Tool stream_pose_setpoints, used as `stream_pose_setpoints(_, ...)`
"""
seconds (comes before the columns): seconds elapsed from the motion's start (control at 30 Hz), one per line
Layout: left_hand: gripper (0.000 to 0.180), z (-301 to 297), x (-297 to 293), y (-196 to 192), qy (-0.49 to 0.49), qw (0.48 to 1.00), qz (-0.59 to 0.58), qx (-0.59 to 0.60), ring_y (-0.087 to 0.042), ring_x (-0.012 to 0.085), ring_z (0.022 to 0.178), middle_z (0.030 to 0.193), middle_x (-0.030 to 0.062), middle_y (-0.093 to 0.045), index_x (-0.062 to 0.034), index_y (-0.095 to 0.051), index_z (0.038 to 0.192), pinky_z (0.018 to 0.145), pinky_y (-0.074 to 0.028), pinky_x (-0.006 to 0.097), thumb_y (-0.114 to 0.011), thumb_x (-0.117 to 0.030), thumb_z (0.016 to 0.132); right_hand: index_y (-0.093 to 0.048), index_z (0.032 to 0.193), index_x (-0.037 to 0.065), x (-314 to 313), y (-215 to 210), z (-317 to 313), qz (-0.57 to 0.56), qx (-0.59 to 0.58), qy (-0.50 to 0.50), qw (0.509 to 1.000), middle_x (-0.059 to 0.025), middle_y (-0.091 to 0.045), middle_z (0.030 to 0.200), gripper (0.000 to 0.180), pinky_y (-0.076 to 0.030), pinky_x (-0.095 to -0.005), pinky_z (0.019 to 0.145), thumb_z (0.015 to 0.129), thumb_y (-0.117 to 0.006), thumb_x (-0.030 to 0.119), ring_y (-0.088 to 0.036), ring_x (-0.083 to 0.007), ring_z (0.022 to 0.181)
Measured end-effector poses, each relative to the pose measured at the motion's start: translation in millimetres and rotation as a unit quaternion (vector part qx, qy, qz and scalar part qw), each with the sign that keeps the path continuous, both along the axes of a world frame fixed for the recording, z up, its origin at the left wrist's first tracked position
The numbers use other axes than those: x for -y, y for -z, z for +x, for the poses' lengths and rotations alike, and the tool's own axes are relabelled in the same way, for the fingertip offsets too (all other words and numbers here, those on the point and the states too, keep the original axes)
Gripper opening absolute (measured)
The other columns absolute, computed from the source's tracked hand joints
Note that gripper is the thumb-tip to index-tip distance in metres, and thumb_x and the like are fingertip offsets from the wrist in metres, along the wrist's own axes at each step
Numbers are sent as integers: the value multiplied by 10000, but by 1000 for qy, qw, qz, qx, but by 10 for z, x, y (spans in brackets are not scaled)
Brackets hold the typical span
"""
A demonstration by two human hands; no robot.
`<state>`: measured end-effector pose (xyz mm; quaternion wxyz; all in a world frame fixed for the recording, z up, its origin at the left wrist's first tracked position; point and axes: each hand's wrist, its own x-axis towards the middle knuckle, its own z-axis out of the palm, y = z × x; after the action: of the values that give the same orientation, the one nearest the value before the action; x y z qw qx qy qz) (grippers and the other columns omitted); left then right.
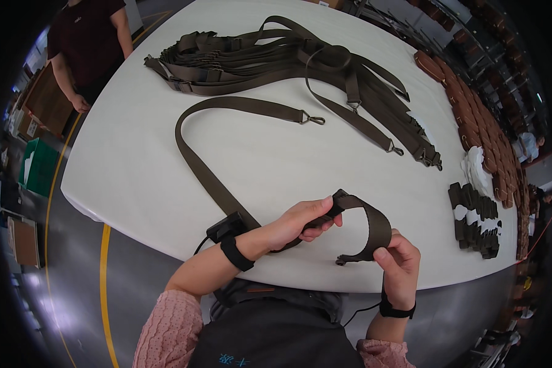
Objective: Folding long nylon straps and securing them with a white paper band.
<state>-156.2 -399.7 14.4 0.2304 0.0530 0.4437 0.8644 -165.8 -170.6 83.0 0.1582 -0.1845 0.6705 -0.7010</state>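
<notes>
A dark olive webbing strap (203, 170) curves over the white table, its far end carrying a metal snap hook (313, 118). Its near part runs beneath my left wrist and up into my hands. My left hand (300, 224) is closed, pinching the strap by a dark buckle (338, 199). Between the hands the strap bends in a loop. My right hand (400, 257) grips that loop between thumb and fingers, near a short end with a small dark metal piece (342, 260). Whether that piece is another hook I cannot tell.
A large pile of similar straps (239, 67) lies across the far side of the white table (129, 147). Brown leather-like pieces (469, 110), white bundles (476, 168) and dark strap bundles (472, 221) line the right edge. Another person (87, 46) stands at the far left.
</notes>
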Motion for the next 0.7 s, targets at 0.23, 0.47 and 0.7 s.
stream_pose_setpoints(0.23,634,61,-14,-26,73,993,-31,-93,-455,74,555,681,5,-491,-23,-594,1023,527,-397,218,-255,-557,983,-587,973,-58,159,-210,54,-184,130,-79,971,-159,-642,943,284,-505,-257,496,745,-731,32,-612,-151,625)
stream_pose_setpoints(0.47,663,57,-67,13,161,978,123,48,-641,264,890,1013,148,-625,38,-467,1247,778,-547,429,-166,-498,999,-570,932,22,375,206,-162,-21,-30,138,990,-35,-627,862,154,-450,-219,671,854,-674,105,-563,-85,757)
stream_pose_setpoints(0.7,673,45,-70,-25,160,978,120,59,-635,215,853,950,114,-622,-24,-497,1239,702,-566,370,-194,-564,977,-565,916,44,340,292,-171,-27,9,156,987,5,-582,798,150,-364,-209,602,872,-662,150,-449,-54,659)
